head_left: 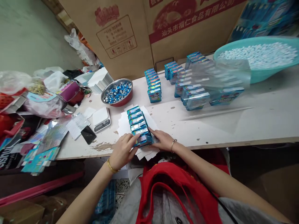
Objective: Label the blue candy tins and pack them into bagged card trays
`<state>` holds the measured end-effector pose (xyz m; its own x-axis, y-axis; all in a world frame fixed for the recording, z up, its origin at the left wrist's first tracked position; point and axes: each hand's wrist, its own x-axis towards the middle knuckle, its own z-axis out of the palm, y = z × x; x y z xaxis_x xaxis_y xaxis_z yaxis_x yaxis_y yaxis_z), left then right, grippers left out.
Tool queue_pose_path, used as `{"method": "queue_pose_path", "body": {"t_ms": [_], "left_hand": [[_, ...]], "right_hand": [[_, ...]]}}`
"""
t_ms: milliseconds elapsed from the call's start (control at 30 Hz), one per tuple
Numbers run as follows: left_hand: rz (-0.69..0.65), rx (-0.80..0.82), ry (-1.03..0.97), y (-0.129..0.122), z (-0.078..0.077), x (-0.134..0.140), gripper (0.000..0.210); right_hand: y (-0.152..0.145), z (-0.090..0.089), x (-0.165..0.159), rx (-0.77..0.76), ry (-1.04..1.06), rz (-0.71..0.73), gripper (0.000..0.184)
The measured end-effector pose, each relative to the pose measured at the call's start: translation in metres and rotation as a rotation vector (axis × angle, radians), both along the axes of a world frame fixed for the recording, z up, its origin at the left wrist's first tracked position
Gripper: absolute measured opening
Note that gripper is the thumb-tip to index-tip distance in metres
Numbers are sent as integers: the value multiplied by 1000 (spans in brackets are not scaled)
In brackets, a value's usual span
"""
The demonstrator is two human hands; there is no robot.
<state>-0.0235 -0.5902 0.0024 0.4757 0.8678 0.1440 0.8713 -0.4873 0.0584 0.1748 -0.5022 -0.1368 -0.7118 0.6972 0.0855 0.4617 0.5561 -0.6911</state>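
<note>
A row of small blue boxes (137, 125) stands on a stack of white paper sheets (151, 117) in front of me. My left hand (123, 148) is closed at the near left corner of the row, thumb and fingers on the nearest box (144, 141). From the other side, my right hand (163, 140) presses its fingers against the right edge of that same box, its palm low over the paper. Shiny strips show on the upward faces of the boxes. Part of the right fingertips is hidden behind the row.
A metal bowl (127, 97) of blue-and-silver pieces stands beyond the row. Left of it are a white scale (102, 119) and a dark phone (88, 135). More blue boxes (154, 94) stand behind, some under clear plastic film (203, 74). A teal basin (261, 74) holds white pieces.
</note>
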Motion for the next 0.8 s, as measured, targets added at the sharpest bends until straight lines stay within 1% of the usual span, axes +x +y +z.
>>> {"method": "queue_pose_path", "body": {"t_ms": [67, 133, 267, 333, 433, 500, 533, 567, 600, 633, 667, 700, 733, 800], "left_hand": [[-10, 39, 66, -3, -8, 5, 40], [-10, 48, 112, -6, -13, 10, 40], [70, 44, 192, -5, -21, 16, 40], [104, 135, 225, -4, -26, 18, 40], [117, 332, 187, -3, -32, 17, 38], [122, 381, 107, 0, -33, 13, 35], [120, 383, 61, 2, -32, 12, 33], [115, 383, 15, 4, -31, 12, 32], [109, 388, -35, 6, -29, 14, 31], [104, 398, -95, 8, -26, 19, 32], [100, 402, -171, 11, -24, 27, 35], [88, 392, -262, 13, -22, 37, 39], [70, 361, -364, 17, -22, 50, 42], [27, 224, -561, 25, -23, 82, 41]], "right_hand": [[-1, 0, 1, -17, 10, -7, 88], [-1, 1, 2, -38, 21, -15, 86], [-1, 1, 2, -63, 18, -23, 85], [-2, 2, 0, -60, 13, -21, 86], [-1, 7, -2, -54, 12, 4, 91], [5, 14, 2, -72, 38, 29, 96], [10, 19, 7, -61, 63, 15, 93], [18, 26, 14, -22, 85, -29, 84], [27, 35, 23, 47, 96, -113, 71], [38, 44, 34, 141, 89, -231, 57], [52, 52, 45, 247, 61, -366, 48], [66, 61, 56, 345, 14, -500, 45], [82, 67, 65, 424, -46, -612, 49], [112, 75, 79, 520, -175, -751, 63]]}}
